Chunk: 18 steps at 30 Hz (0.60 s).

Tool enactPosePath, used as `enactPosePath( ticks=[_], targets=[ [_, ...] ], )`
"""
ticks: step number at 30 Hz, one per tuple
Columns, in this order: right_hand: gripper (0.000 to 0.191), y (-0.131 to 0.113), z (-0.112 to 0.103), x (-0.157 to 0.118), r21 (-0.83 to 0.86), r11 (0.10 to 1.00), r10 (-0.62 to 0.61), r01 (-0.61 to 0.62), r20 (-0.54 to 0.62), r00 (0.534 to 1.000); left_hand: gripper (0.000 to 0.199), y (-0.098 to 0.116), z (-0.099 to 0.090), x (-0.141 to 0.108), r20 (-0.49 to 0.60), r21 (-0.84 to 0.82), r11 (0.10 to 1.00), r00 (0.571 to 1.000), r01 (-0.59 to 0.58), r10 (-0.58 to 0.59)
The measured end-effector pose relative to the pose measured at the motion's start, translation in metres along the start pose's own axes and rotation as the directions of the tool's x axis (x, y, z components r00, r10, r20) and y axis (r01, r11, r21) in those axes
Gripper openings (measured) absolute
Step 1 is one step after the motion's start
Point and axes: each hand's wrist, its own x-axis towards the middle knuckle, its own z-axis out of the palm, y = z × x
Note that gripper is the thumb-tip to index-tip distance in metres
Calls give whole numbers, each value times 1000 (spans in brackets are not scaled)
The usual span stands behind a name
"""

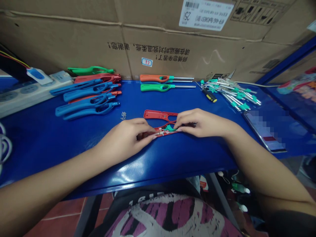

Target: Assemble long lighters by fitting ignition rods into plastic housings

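In the head view, an opened red lighter half-shell [161, 126] lies in front of me on the blue table, with small inner parts and a green trigger piece [170, 128] set in it. My left hand [132, 133] is closed around the shell's left end, thumb and fingertips by the inner parts. From the right, my right hand [195, 122] pinches at the green trigger piece; its fingertips partly cover the shell's right end. Just behind lies the other red half-shell [155, 114], its right tip hidden by my right hand.
Several blue, red and green shells [86, 98] are piled left, beside a power strip [29, 89]. Small screws [123, 115] lie nearby. Assembled lighters [155, 87] lie at the back. To the right are a screwdriver [209, 95], metal tubes with green triggers [234, 93] and a phone [264, 130].
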Motion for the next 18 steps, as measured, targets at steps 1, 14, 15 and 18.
enactPosePath(
  ticks=[1, 14, 15, 18],
  targets=[
    [19, 0, 0, 0, 3, 1000, -2, 2, -1, 1000, 21, 0, 0, 0, -3, -6, 1000, 1000, 5, -5],
    [15, 0, 3, 2, -23, 1000, 13, -14, -22, 1000, 19, 0, 1, 1, -30, -28, 1000, 1000, 5, -6],
    [15, -1, 2, 2, -21, 1000, 11, -11, -24, 1000, 19, 0, 2, 1, -33, -28, 1000, 999, 4, -4],
    [18, -2, 2, 3, -10, 1000, 1, -1, -24, 1000, 18, 0, 2, 1, -34, -30, 999, 999, 12, -13]
  ],
)
